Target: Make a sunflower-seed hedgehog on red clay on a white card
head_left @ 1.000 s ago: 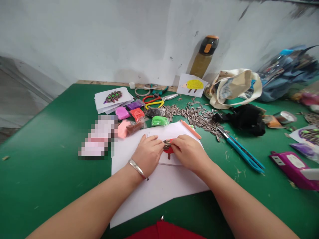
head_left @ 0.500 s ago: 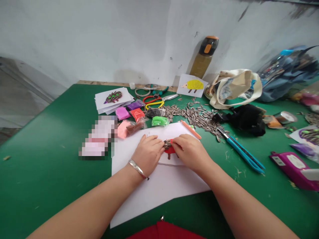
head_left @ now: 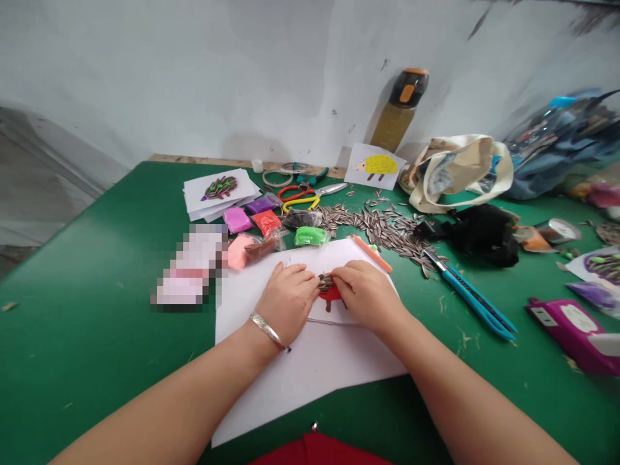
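Observation:
A red clay shape (head_left: 330,294) with small brown legs lies on a white sheet of paper (head_left: 290,381). Striped sunflower seeds (head_left: 325,282) are stuck side by side in its upper left part. My left hand (head_left: 287,300), a silver bangle at its wrist, rests flat on the paper with its fingers stretched out, the tips at the shape's left edge. Fingers pinched together, my right hand (head_left: 365,290) presses at the right part of the red clay and covers it. Whatever is between those fingertips is hidden.
Behind the paper lie bagged clay packets (head_left: 310,236), a sunflower seed heap (head_left: 382,226) and scissors (head_left: 310,194). A blue utility knife (head_left: 477,300) lies to the right, near a black pouch (head_left: 487,236) and a cloth bag (head_left: 460,174). A bottle (head_left: 400,110) stands by the wall.
My right fingertips have shifted very slightly over the red clay. My left hand stays in place, and the camera view has moved a little.

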A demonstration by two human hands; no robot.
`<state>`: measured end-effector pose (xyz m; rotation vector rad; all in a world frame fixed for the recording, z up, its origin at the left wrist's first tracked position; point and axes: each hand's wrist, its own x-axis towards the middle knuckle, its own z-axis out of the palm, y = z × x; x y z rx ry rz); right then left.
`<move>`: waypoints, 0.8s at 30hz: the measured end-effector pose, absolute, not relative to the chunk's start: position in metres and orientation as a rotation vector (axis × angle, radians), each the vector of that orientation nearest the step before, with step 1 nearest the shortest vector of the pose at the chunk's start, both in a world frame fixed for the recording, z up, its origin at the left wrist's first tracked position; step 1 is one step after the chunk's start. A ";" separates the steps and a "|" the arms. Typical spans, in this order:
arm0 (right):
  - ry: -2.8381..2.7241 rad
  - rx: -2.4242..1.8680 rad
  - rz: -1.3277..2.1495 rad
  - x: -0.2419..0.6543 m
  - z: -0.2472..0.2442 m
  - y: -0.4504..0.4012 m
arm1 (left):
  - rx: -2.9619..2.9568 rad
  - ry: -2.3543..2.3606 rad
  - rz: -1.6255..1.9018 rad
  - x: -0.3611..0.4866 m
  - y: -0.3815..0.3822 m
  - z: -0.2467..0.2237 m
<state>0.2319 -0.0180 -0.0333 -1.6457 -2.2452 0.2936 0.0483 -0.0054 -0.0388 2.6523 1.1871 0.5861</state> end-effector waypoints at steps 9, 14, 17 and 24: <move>-2.266 -1.630 0.284 0.232 -0.034 -0.018 | 2.640 1.200 0.571 0.050 -0.006 -0.037; -2.264 -1.640 0.298 0.231 -0.033 -0.019 | 2.654 1.196 0.558 0.050 -0.006 -0.037; -2.255 -1.649 0.300 0.231 -0.032 -0.019 | 2.656 1.199 0.558 0.049 -0.006 -0.037; -2.205 -1.631 0.289 0.229 -0.028 -0.020 | 2.615 1.213 0.593 0.049 -0.007 -0.038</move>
